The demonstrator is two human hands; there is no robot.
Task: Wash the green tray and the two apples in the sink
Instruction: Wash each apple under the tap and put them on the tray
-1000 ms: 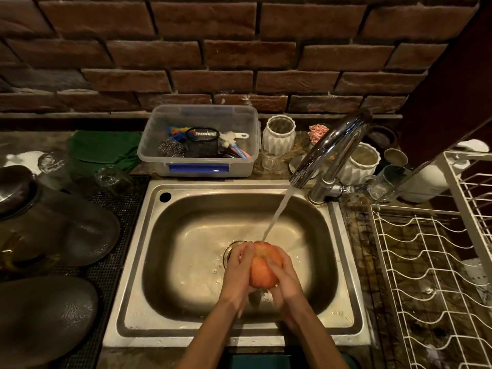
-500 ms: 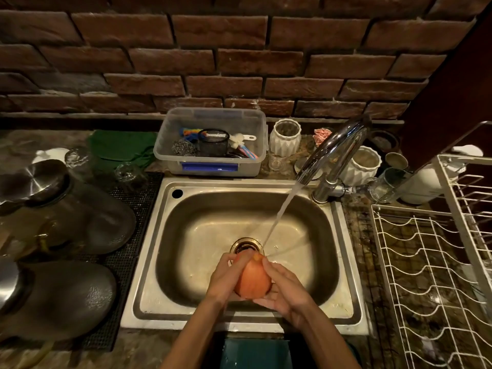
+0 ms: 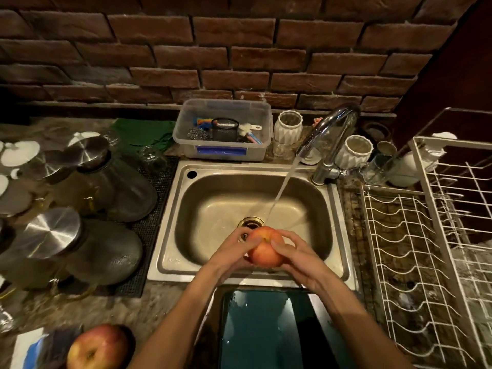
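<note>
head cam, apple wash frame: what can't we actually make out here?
- Held apple: sides covered by left hand and right hand, head view.
- Green tray: near end cut off by bottom edge; forearms cross its corners.
- Second apple: underside cut off by bottom edge.
- Drain: partly behind left fingers.
- Plastic tub contents: too small, dim.

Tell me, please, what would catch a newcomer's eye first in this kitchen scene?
First, the apple gripped between the left hand and the right hand over the sink, with the water stream from the tap running down to it. Next, a second apple lying at the near left, and the green tray just in front of the sink.
</note>
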